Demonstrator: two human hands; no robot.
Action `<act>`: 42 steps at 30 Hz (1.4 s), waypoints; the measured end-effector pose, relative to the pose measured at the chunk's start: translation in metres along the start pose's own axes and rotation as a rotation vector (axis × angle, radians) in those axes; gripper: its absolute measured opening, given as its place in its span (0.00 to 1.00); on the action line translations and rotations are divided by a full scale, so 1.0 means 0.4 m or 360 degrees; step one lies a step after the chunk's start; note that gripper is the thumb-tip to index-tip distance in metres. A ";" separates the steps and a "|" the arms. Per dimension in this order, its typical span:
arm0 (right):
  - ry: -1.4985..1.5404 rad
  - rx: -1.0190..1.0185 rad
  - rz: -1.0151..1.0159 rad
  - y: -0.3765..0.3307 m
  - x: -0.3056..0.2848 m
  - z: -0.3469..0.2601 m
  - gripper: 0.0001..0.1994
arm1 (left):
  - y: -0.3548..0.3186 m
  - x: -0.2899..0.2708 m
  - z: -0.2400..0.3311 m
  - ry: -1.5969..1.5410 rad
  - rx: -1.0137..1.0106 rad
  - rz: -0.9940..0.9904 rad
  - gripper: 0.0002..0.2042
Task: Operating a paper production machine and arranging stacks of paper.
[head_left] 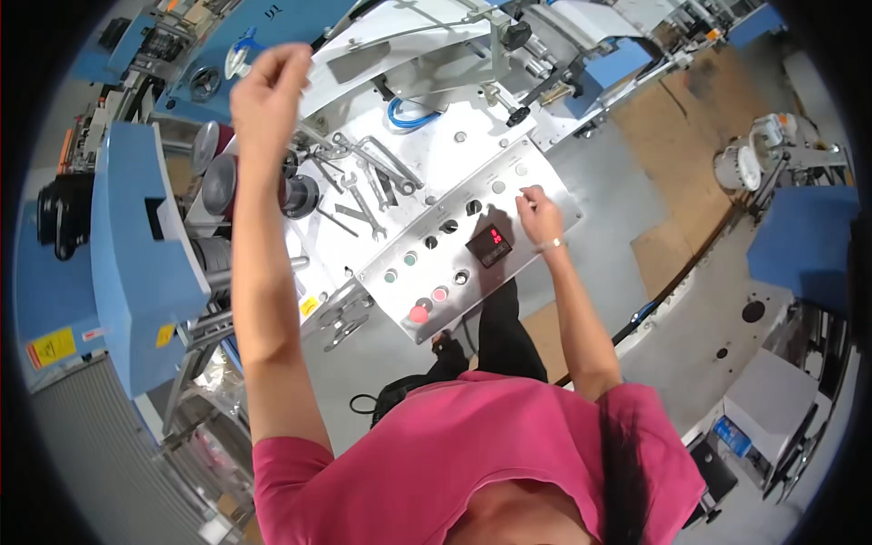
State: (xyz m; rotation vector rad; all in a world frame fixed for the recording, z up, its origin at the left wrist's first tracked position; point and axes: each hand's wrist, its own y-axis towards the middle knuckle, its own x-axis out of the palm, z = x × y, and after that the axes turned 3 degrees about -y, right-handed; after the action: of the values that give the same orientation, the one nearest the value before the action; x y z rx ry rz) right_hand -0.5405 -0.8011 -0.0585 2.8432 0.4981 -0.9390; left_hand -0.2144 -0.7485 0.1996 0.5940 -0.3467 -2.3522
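Observation:
My left hand (271, 91) is raised over the far left part of the machine, its fingers curled together. Whatever it may hold is hidden. Just beyond it, a spray bottle with a blue-and-white trigger head (241, 54) stands by the blue machine housing. At the right end of a slanted metal control panel (400, 277), my right hand (541, 220) has its fingers bent inward close to the round pale buttons (499, 187). I cannot make out anything in its grip. A small display (490, 245) with red digits sits left of the right hand, among black knobs (450, 227).
Several wrenches and hex keys (363, 186) lie on the white machine top. Dark red rollers (218, 182) stand at the left, and a blue hose (411, 116) is coiled behind. A red mushroom button (419, 313) marks the panel's near end. Cardboard (677, 136) covers floor at right.

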 end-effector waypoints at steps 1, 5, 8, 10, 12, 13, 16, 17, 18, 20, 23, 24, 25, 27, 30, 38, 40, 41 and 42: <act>0.0033 0.0104 -0.0040 0.046 -0.011 -0.032 0.13 | 0.070 0.001 -0.030 0.0053 0.0023 0.0035 0.11; 0.0154 0.0183 0.0001 0.187 0.036 0.005 0.22 | 0.275 -0.010 -0.153 0.0663 0.0127 0.0043 0.11; 0.0254 0.0167 0.0011 0.268 0.051 0.025 0.32 | 0.381 -0.003 -0.223 0.0981 0.0117 0.0026 0.10; 0.0133 0.0038 0.0075 0.313 0.064 0.032 0.35 | 0.451 -0.003 -0.280 0.1159 0.0101 -0.0047 0.10; 0.0004 -0.0093 0.0134 0.353 0.068 0.051 0.38 | 0.509 0.032 -0.332 0.1271 0.0055 -0.0205 0.10; 0.0070 0.0005 0.0042 0.365 0.070 0.026 0.39 | 0.536 0.035 -0.361 0.1351 0.0064 -0.0343 0.10; 0.0064 0.0132 -0.0131 0.402 0.063 0.028 0.37 | 0.608 0.109 -0.445 0.1515 0.0155 -0.0756 0.10; 0.0090 0.0207 -0.0218 0.407 0.059 0.039 0.35 | 0.624 0.149 -0.475 0.1525 0.0239 -0.0897 0.10; 0.0022 0.0115 -0.0130 0.409 0.061 0.045 0.35 | 0.649 0.178 -0.519 0.1595 0.0226 -0.1117 0.12; -0.0115 -0.0163 -0.0037 0.413 0.081 0.057 0.35 | 0.676 0.200 -0.603 0.1684 0.0417 -0.1401 0.15; -0.0097 -0.0003 -0.0209 0.423 0.059 0.019 0.33 | 0.677 0.260 -0.653 0.1482 0.0536 -0.1547 0.21; -0.0148 -0.0051 -0.0187 0.423 0.056 0.027 0.32 | 0.681 0.285 -0.657 0.1409 0.0610 -0.1575 0.23; -0.0172 -0.0059 -0.0166 0.423 0.051 0.026 0.31 | 0.694 0.310 -0.676 0.1340 0.0668 -0.1627 0.21; -0.0191 -0.0092 -0.0127 0.427 0.044 0.022 0.30 | 0.714 0.319 -0.694 0.1653 0.0612 -0.1800 0.19; -0.0167 -0.0033 -0.0182 0.423 0.046 0.026 0.32 | 0.723 0.338 -0.719 0.1652 0.0606 -0.1901 0.17; -0.0086 -0.0112 -0.0112 0.416 0.069 0.039 0.31 | 0.743 0.356 -0.776 0.1050 0.0494 -0.1699 0.19; -0.0081 -0.0098 -0.0142 0.422 0.069 0.045 0.31 | 0.720 0.375 -0.738 0.1124 0.0409 -0.1622 0.20; -0.0077 -0.0086 -0.0175 0.427 0.067 0.044 0.30 | 0.708 0.389 -0.714 0.1197 0.0322 -0.1541 0.20; -0.0083 -0.0083 -0.0170 0.429 0.065 0.041 0.30 | 0.704 0.395 -0.722 0.1182 0.0160 -0.1440 0.20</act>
State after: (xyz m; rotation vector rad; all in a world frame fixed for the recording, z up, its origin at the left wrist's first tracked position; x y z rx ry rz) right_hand -0.4718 -0.9586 -0.0875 2.7617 0.6643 -0.9997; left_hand -0.0196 -1.0867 0.0117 1.9017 0.2049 -2.6608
